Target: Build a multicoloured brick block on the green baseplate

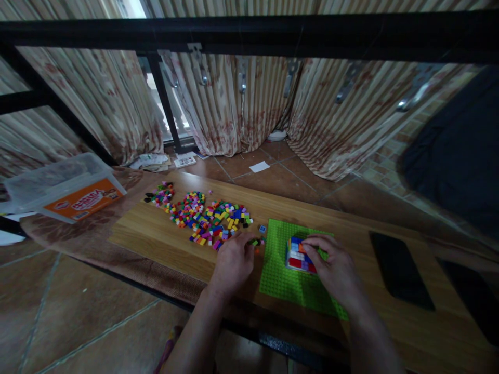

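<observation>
A bright green studded baseplate (278, 280) lies on the wooden board. On it stands a low block of building bricks (296, 263) in red, white, blue and purple. My right hand (333, 262) reaches over this block from the right, thumb and finger pinched at a small orange building brick (301, 249) on its top. To the left of the baseplate, my left hand (235, 259) is closed with its fingers curled down near a few green and dark bricks (255, 242). Whatever its fingertips hold is hidden behind the hand.
Many loose coloured bricks (212, 223) spread across the wooden board (156, 234). A blue numbered brick (262, 228) lies by the baseplate. A clear plastic box (58, 179) with an orange label stands far left. A dark flat phone-like slab (399, 270) lies at right. A black bar (249, 36) crosses above.
</observation>
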Demonstrator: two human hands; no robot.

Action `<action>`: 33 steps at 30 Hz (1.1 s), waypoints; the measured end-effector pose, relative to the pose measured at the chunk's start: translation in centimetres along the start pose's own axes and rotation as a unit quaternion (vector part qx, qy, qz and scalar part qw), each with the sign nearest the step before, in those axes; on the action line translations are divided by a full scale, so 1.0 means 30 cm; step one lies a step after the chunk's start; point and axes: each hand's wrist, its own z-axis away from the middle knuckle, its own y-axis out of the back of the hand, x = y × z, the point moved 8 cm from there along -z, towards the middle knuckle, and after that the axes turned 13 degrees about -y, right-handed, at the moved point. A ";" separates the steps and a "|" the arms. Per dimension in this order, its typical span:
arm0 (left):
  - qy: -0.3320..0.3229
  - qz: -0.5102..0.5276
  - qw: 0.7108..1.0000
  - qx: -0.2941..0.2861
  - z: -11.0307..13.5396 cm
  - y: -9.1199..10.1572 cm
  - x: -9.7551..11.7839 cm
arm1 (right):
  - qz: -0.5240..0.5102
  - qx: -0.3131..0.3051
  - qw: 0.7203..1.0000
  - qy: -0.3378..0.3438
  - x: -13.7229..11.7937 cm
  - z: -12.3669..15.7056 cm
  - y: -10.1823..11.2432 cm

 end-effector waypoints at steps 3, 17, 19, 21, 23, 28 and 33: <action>-0.002 -0.004 1.000 0.002 -0.001 0.001 0.000 | 0.000 -0.023 1.000 -0.007 0.008 0.003 -0.003; -0.002 -0.004 1.000 0.003 -0.003 0.001 0.003 | 0.004 -0.014 1.000 0.028 -0.003 0.009 0.007; -0.004 -0.002 1.000 0.004 -0.003 -0.001 0.003 | 0.007 -0.021 0.999 0.024 0.005 0.011 0.007; -0.008 -0.002 1.000 0.007 -0.003 -0.001 0.004 | 0.007 -0.020 1.000 0.018 0.016 0.011 0.008; -0.012 -0.003 1.000 0.007 -0.004 -0.001 0.006 | 0.001 -0.011 1.000 0.013 0.026 0.009 0.009; 0.001 -0.004 1.000 0.003 -0.005 -0.001 0.003 | -0.007 0.001 1.000 -0.008 0.045 0.002 0.007; -0.003 0.003 1.000 0.002 -0.004 -0.004 0.002 | -0.032 -0.018 0.999 -0.018 0.043 0.001 0.009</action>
